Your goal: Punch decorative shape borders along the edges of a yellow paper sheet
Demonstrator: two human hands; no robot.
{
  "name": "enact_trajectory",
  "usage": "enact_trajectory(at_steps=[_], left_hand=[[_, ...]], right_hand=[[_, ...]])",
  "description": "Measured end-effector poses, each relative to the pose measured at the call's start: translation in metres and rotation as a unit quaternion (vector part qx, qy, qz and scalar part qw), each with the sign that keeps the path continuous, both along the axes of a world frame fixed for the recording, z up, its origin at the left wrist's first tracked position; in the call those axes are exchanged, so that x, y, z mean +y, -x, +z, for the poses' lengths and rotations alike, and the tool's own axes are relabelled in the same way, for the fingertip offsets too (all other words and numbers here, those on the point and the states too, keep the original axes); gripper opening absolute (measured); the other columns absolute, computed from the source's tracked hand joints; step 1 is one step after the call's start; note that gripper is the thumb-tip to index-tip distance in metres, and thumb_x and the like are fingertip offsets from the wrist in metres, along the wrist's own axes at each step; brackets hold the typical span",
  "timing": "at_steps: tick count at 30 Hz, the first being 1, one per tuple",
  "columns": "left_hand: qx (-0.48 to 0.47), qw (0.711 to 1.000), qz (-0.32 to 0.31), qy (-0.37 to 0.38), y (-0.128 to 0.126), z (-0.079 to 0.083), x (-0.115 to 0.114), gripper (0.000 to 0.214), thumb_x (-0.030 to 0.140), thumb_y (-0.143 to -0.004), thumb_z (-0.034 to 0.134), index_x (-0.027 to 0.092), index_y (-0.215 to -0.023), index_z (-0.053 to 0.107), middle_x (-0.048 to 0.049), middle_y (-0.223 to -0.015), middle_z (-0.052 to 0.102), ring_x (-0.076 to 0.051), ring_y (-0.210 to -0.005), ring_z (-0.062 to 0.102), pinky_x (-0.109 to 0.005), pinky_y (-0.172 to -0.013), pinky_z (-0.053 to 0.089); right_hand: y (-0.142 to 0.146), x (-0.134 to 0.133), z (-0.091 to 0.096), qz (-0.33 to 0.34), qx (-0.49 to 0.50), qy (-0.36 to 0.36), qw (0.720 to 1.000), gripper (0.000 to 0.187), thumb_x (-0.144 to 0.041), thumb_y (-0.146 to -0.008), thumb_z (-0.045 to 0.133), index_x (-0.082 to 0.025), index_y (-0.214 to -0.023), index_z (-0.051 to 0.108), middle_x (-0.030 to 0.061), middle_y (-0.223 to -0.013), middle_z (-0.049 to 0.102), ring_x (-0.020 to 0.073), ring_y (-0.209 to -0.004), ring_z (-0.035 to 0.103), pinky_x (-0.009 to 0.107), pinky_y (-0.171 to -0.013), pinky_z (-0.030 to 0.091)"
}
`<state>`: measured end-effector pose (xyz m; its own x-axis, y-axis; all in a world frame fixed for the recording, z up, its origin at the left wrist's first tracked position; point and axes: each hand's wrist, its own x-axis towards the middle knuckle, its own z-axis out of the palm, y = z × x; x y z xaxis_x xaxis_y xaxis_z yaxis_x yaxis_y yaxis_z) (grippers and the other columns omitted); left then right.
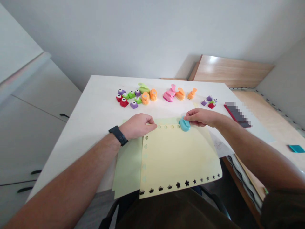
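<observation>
A pale yellow sheet of paper (176,156) lies on the white table (95,111), over a light green sheet (127,168). Punched shapes line the yellow sheet's top, left and bottom edges. My right hand (202,117) is closed on a small blue paper punch (184,124) sitting on the sheet's top edge. My left hand (138,125), with a black watch on the wrist, has curled fingers pinching the yellow sheet's top left corner.
Several small coloured paper punches (135,97) lie in a cluster at the back of the table, with pink and orange ones (177,93) and a few tiny ones (209,102) to the right. A dark red flat object (235,114) lies at the right edge.
</observation>
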<state>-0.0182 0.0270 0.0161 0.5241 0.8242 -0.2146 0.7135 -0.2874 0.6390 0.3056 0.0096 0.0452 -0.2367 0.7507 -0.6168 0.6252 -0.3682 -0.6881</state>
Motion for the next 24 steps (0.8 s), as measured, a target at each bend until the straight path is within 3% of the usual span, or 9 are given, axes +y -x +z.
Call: enact_trajectory(at_steps=[7, 16, 24], left_hand=[[0.005, 1.0, 0.004, 0.001, -0.001, 0.002, -0.001, 0.027, 0.047, -0.081, 0.06, 0.022, -0.078, 0.071, -0.0015, -0.078, 0.074, -0.02, -0.073, 0.065, -0.029, -0.064, 0.041], [0.016, 1.0, 0.001, 0.012, -0.002, 0.002, 0.0, 0.028, 0.048, -0.082, 0.059, 0.022, -0.078, 0.07, -0.0003, -0.073, 0.072, -0.019, -0.07, 0.064, -0.03, -0.063, 0.04], [0.016, 1.0, -0.002, 0.003, -0.001, -0.001, 0.001, 0.028, 0.047, -0.082, 0.059, 0.022, -0.078, 0.07, 0.0001, -0.075, 0.073, -0.018, -0.07, 0.064, -0.029, -0.063, 0.04]], right_hand=[[0.0, 0.0, -0.001, 0.01, -0.01, -0.008, 1.0, 0.054, -0.07, -0.076, 0.075, -0.02, -0.065, 0.054, -0.0034, -0.054, 0.043, 0.0075, -0.044, 0.03, 0.026, -0.04, 0.017], [-0.002, 0.007, -0.001, 0.025, -0.022, 0.041, 0.999, 0.058, -0.071, -0.078, 0.072, -0.019, -0.061, 0.052, -0.0045, -0.051, 0.036, 0.006, -0.044, 0.023, 0.025, -0.04, 0.013], [-0.002, 0.013, -0.005, 0.047, -0.037, 0.046, 0.997, 0.057, -0.065, -0.084, 0.068, -0.019, -0.058, 0.047, -0.0061, -0.05, 0.031, 0.0053, -0.043, 0.02, 0.026, -0.041, 0.012]])
